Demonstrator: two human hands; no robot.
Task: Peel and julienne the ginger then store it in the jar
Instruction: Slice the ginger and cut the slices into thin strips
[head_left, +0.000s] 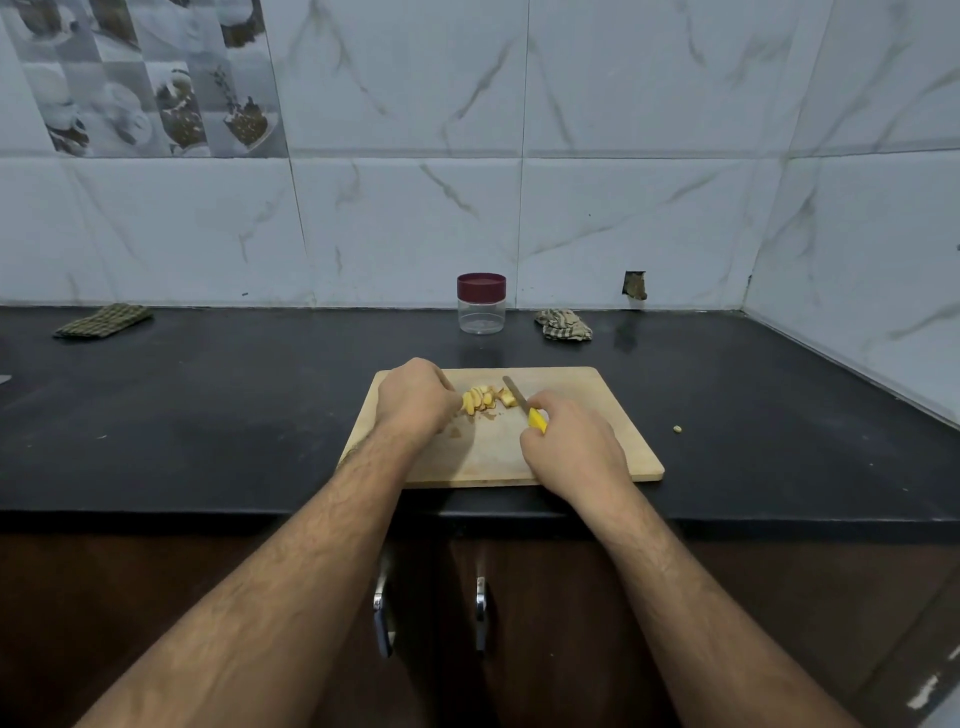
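My left hand (415, 397) sits on the wooden cutting board (613, 447), fingers curled down against the left end of the sliced ginger (483, 400), steadying the fanned pale-yellow pieces; my right hand (571, 447) has its grip closed round the yellow handle of the knife (522, 408), whose blade points away from me with its edge just right of the ginger; I cannot tell whether the blade touches the last piece. The board lies on the black counter (208, 415), near its front edge; the jar (481, 304) stands upright well behind the board, against the tiled wall, its maroon lid on; a crumpled cloth (563, 325) lies just right of it; a folded checked cloth (104, 321) lies far left; one small scrap (677, 429) rests on the counter right of the board.
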